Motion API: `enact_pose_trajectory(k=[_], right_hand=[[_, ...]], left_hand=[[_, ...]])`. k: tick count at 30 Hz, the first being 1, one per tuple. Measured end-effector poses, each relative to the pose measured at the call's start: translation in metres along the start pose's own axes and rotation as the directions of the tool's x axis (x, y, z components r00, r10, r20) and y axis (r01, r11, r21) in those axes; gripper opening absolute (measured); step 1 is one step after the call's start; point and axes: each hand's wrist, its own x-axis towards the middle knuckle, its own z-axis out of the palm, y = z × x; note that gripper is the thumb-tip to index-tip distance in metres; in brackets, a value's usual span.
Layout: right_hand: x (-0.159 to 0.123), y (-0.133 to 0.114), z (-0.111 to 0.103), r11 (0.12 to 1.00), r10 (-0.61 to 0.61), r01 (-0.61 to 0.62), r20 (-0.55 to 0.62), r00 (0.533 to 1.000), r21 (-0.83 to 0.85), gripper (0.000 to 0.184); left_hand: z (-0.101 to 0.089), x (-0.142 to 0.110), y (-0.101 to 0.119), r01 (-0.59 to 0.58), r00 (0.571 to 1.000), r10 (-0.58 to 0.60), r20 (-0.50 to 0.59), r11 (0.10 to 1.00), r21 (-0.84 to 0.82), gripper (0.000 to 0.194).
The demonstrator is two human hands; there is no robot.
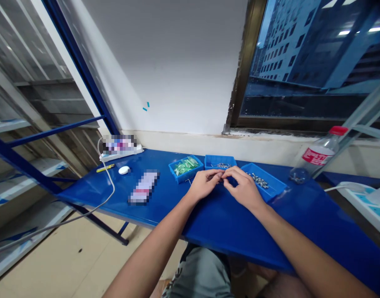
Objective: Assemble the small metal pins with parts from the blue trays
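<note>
My left hand (205,183) and my right hand (240,185) meet over the blue table, fingertips pinched close together. Whatever sits between the fingers is too small and too covered to make out. Just beyond them stands a blue tray (220,158) with thin metal pins or screws (220,165) in it. Left of my left hand, another blue tray (178,178) holds green and clear small packets (186,165). Beside my right hand, a third blue tray (275,190) contains several small metal fasteners (260,181), partly hidden by that hand.
A clear bottle with a red cap (316,155) stands at the right. On the left are a blurred flat object (144,187), a white oval object (124,170), a yellow cutter (105,168) and a power strip (123,154). A cable (111,194) hangs over the front edge.
</note>
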Motion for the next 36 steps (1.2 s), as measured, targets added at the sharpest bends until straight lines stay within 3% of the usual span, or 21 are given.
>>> enact_pose_trajectory(k=[5, 8, 10, 14, 21, 24, 29, 32, 36], right_hand=[[0.002, -0.002, 0.000, 1.000, 0.001, -0.001, -0.025, 1.000, 0.006, 0.013], [0.001, 0.002, 0.001, 0.997, 0.079, -0.079, -0.032, 0.996, 0.007, 0.009], [0.001, 0.006, 0.003, 0.985, 0.173, -0.171, -0.042, 0.984, 0.036, 0.011], [-0.001, 0.014, 0.008, 0.932, 0.295, -0.291, 0.015, 0.956, 0.215, 0.032], [-0.001, 0.020, 0.006, 0.872, 0.415, -0.404, 0.019, 0.910, 0.276, 0.029], [-0.001, 0.020, 0.004, 0.895, 0.398, -0.390, 0.005, 0.917, 0.219, 0.028], [-0.001, 0.019, 0.003, 0.969, 0.240, -0.242, 0.053, 0.969, 0.038, 0.019], [-0.001, 0.016, 0.005, 0.973, 0.228, -0.228, 0.031, 0.973, 0.021, 0.016], [0.000, 0.011, 0.006, 0.982, 0.188, -0.189, 0.045, 0.981, 0.020, 0.039]], left_hand=[[-0.002, 0.006, -0.013, 0.062, 0.997, -0.069, -0.022, 0.976, -0.211, 0.037], [-0.003, 0.008, -0.015, 0.054, 0.994, -0.078, -0.081, 0.961, -0.270, 0.030], [-0.002, 0.008, -0.016, 0.039, 0.992, -0.072, -0.105, 0.957, -0.289, 0.027], [0.001, 0.006, -0.016, 0.035, 0.996, -0.055, -0.070, 0.965, -0.260, 0.028], [-0.004, 0.009, -0.011, 0.017, 0.991, -0.051, -0.126, 0.965, -0.261, 0.030], [-0.007, 0.011, -0.009, 0.022, 0.987, -0.072, -0.141, 0.946, -0.325, 0.038], [-0.008, 0.012, -0.011, 0.051, 0.987, -0.100, -0.123, 0.933, -0.355, 0.040], [-0.007, 0.012, -0.014, 0.084, 0.987, -0.128, -0.095, 0.925, -0.370, 0.040], [-0.006, 0.010, -0.010, 0.092, 0.991, -0.124, -0.057, 0.916, -0.391, 0.051]])
